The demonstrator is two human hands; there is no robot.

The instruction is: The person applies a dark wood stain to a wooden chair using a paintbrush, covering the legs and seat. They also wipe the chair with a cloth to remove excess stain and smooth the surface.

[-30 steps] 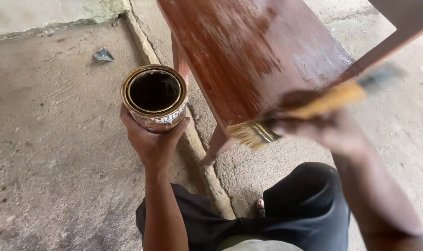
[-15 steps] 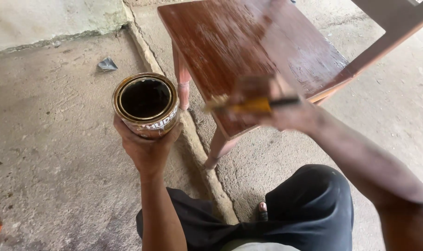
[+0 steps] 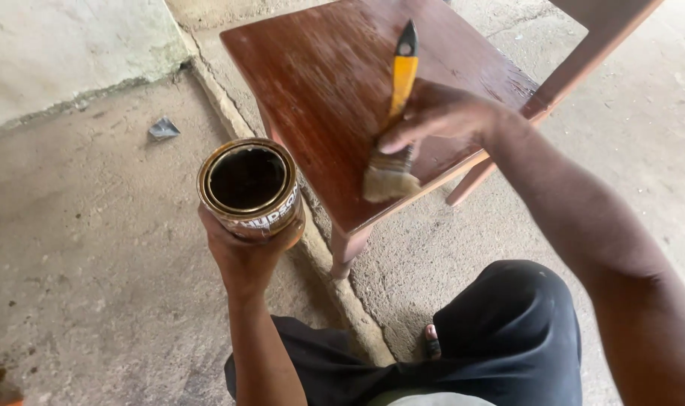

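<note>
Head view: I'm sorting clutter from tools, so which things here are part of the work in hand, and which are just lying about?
In use:
paintbrush, in the right hand
open can, held by the left hand
wooden seat, glossy reddish-brown

Lying about:
small grey scrap on the concrete floor

Bare forearms, no sleeves, no watch or rings seen on left hand (image 3: pixel 241 252) or right hand (image 3: pixel 440 113). Dark navy-black trousers (image 3: pixel 508 338), knees bent. Pale shirt hem (image 3: pixel 425 398) at bottom edge; sandal strap (image 3: pixel 431 346) on one foot.
</note>
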